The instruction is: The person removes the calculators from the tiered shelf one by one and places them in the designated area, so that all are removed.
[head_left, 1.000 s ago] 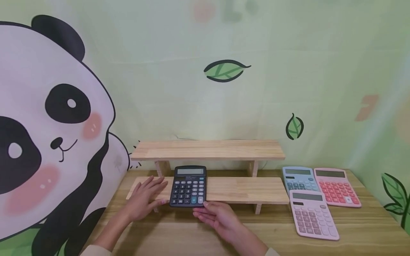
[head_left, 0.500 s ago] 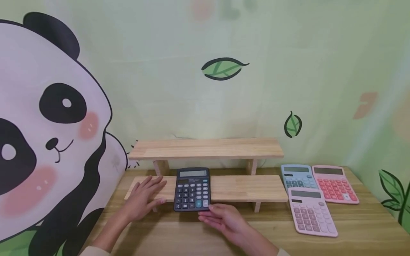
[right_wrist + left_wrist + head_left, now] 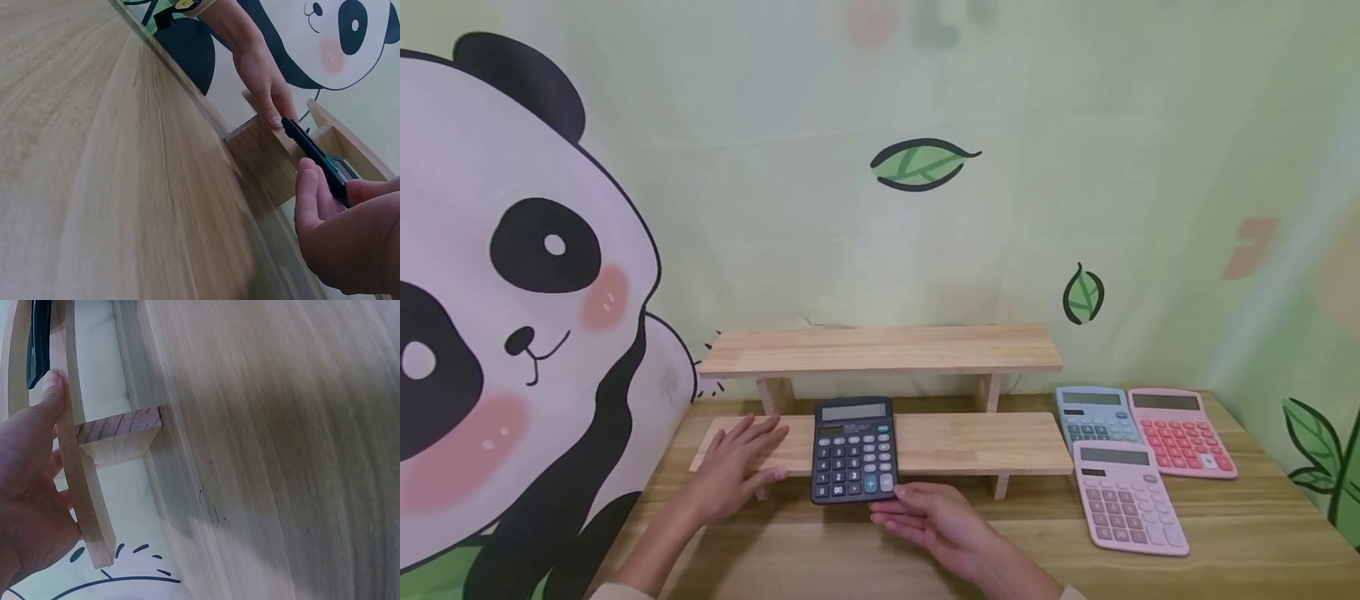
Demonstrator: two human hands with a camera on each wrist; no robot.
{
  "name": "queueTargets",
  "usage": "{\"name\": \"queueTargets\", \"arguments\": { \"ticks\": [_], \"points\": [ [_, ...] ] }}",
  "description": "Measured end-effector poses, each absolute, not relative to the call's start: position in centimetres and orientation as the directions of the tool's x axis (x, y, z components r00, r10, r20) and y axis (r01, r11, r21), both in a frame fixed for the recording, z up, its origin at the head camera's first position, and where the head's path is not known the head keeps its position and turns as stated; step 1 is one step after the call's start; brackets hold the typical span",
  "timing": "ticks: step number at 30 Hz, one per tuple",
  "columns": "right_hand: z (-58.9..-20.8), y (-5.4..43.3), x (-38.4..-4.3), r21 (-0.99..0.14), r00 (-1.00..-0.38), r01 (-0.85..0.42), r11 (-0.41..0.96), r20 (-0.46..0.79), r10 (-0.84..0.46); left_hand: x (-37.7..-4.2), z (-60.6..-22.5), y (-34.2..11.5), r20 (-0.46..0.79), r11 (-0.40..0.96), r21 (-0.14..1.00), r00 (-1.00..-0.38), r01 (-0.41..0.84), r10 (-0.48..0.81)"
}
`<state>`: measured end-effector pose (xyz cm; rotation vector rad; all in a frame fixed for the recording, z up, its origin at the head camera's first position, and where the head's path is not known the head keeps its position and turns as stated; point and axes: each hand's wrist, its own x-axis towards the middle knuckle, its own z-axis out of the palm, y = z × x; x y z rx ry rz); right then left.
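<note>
A black calculator lies across the front of the lower wooden shelf, its near end jutting past the front edge. My right hand pinches its near right corner, thumb on top and fingers beneath. In the right wrist view the calculator shows edge-on between thumb and fingers. On the shelf's left end rests my left hand, fingers spread and fairly straight. Its thumb touches the board's front edge in the left wrist view, apart from the calculator.
Behind stands a higher wooden shelf. To the right on the wood-grain table lie a blue calculator, a coral-pink calculator and a pale pink calculator, the last overlapping the blue one. A panda-printed backdrop hangs behind.
My right hand has drawn the black calculator slightly rightward and towards me along the shelf. My left hand keeps its place on the shelf's left end. The head view has shifted a little.
</note>
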<state>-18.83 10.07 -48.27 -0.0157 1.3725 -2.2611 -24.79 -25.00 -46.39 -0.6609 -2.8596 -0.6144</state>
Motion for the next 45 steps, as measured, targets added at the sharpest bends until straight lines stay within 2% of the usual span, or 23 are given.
{"name": "queueTargets", "arguments": {
  "ticks": [7, 27, 38, 45],
  "points": [
    [-48.0, 10.2, -18.9, -0.838, -0.871, 0.412, -0.358, -0.246, -0.426, -24.8, -46.7, -25.0, 0.229, 0.818, 0.356, -0.891, 0.451, 0.392],
    [-47.5, 8.6, -19.8, -0.824, -0.901, 0.388, -0.413, -0.245, -0.357, -25.1, -46.7, -25.1, 0.229, 0.82, 0.349, -0.89, 0.453, 0.394],
    [-47.5, 8.9, -18.8, -0.896, -0.901, 0.332, -0.296, -0.209, -0.379, -24.9, -46.7, -25.0, 0.238, 0.821, 0.346, -0.889, 0.453, 0.391],
    [-46.8, 9.4, -18.7, -0.91, -0.897, 0.311, -0.273, -0.186, -0.402, -25.0, -46.7, -24.8, 0.225, 0.826, 0.355, -0.897, 0.439, 0.38]
  ]
}}
